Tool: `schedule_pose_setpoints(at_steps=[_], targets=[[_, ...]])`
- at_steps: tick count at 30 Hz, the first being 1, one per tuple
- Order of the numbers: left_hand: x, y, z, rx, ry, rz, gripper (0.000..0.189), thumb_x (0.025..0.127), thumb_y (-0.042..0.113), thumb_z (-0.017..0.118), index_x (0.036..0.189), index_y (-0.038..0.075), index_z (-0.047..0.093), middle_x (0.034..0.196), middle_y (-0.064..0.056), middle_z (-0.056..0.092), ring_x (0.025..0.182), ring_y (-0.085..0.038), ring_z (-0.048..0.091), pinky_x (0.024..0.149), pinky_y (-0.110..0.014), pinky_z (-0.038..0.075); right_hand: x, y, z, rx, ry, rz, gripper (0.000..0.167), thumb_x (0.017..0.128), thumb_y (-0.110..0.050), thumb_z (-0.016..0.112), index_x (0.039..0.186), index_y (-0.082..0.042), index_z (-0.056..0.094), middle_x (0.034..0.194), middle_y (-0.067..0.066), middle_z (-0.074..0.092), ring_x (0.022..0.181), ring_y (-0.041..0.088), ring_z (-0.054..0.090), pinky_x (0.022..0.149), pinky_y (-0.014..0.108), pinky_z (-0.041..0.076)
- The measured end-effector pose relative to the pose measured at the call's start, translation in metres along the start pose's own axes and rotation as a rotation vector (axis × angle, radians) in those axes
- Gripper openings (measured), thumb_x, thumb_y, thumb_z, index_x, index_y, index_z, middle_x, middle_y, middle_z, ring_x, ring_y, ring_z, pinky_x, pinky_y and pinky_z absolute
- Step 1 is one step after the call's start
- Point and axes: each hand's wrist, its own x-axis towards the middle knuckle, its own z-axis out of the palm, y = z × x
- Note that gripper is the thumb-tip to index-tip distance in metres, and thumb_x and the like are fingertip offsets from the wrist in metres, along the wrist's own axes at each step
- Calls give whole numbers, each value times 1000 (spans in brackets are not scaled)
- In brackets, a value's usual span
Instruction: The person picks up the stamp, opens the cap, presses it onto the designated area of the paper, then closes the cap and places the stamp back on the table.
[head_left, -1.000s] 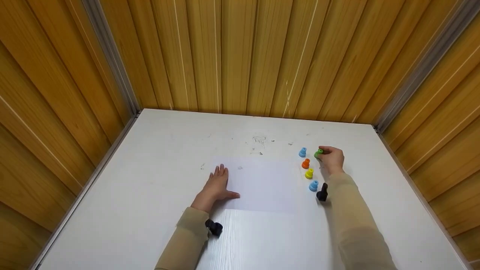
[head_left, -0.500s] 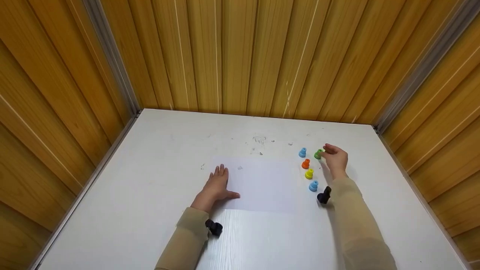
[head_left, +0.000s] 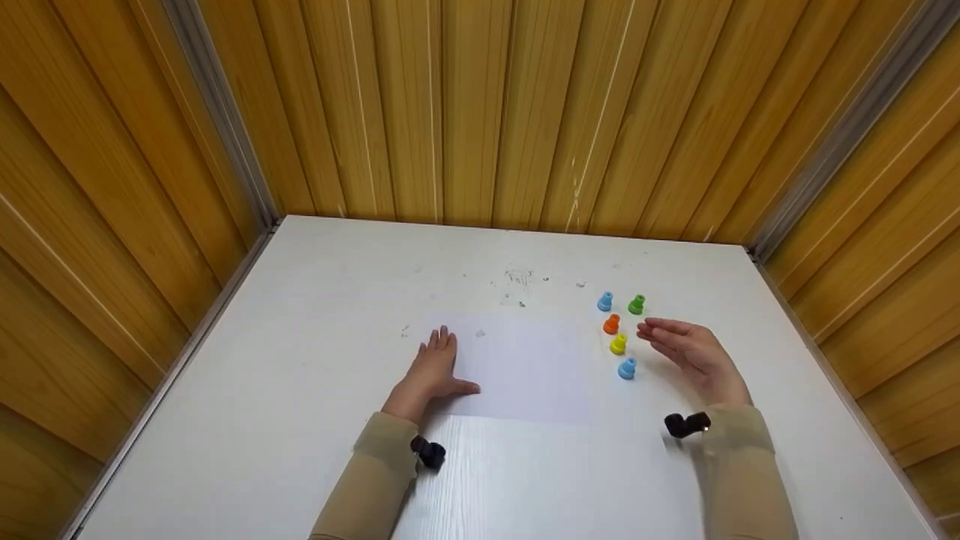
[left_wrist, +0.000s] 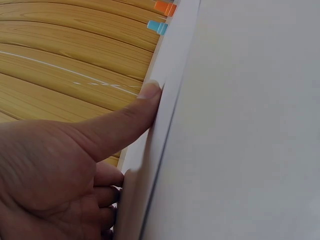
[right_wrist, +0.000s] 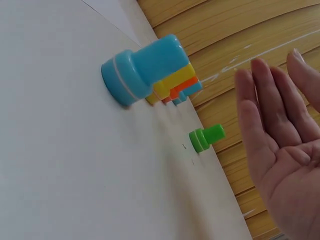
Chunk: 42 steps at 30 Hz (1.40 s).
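Observation:
My left hand (head_left: 433, 373) rests flat on the left part of a white sheet of paper (head_left: 525, 375), fingers straight and thumb spread to the right. My right hand (head_left: 701, 356) hovers above the table with nothing in it, fingers extended. To its left stand small plastic stamps: a near blue stamp (right_wrist: 145, 67), a yellow stamp (head_left: 618, 344), an orange stamp (head_left: 612, 324) and a far blue stamp (head_left: 605, 301). A green stamp (head_left: 637, 304) stands upright just beyond the right fingertips, apart from them.
The white table (head_left: 262, 420) has dark scuff marks near its back. Wood-look panels (head_left: 480, 112) enclose it at the back and both sides. A black wrist camera (head_left: 428, 454) sits by the left sleeve, another black camera (head_left: 686, 425) by the right sleeve.
My right hand has let go of the green stamp, leaving it standing, and has drawn back toward me and to the right. My left hand has stayed in place on the paper.

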Motion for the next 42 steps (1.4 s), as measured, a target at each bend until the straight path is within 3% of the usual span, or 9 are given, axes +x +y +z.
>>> schedule_pose_setpoints(at_steps=[3, 8, 18, 32, 35, 42], targets=[[0, 0, -1, 1, 7, 7, 114, 82, 44, 86, 158, -11, 22, 170, -29, 12, 160, -41, 9, 132, -55, 12, -4, 5, -1, -137, -63, 2, 62, 94, -24, 77, 147, -1, 54, 122, -7, 75, 115, 5, 70, 101, 18, 55], [1, 0, 1, -11, 7, -7, 114, 81, 43, 87, 159, -10, 22, 170, -27, 11, 161, -40, 8, 132, -53, 11, -4, 16, 1, -323, -93, 3, 54, 93, -20, 78, 141, -3, 61, 129, -3, 73, 116, 3, 69, 101, 18, 55], [1, 0, 2, -13, 1, -18, 114, 82, 44, 87, 160, -8, 21, 171, -26, 10, 161, -39, 7, 133, -52, 10, 3, 31, 10, -369, -85, 4, 49, 88, -10, 81, 133, 1, 66, 130, 4, 74, 110, 4, 71, 94, 15, 57], [4, -4, 3, -1, 0, 5, 115, 83, 45, 85, 159, -9, 20, 170, -28, 11, 161, -40, 8, 133, -53, 11, 5, 32, 15, -578, -12, -6, 44, 86, -26, 84, 126, -11, 75, 126, 0, 76, 114, 1, 60, 91, 10, 48], [5, -4, 3, 3, 5, 1, 115, 82, 45, 86, 159, -10, 21, 170, -28, 11, 161, -41, 8, 132, -53, 11, 5, 32, 17, -581, 8, 15, 43, 86, -26, 85, 125, -13, 75, 125, -2, 76, 119, 7, 59, 99, 16, 46], [5, -3, 4, -1, 10, -12, 115, 81, 44, 87, 159, -9, 21, 170, -27, 11, 161, -40, 8, 133, -52, 11, 3, 33, 20, -528, 36, 57, 42, 86, -26, 85, 125, -14, 75, 125, -2, 76, 139, 26, 48, 124, 49, 32]])
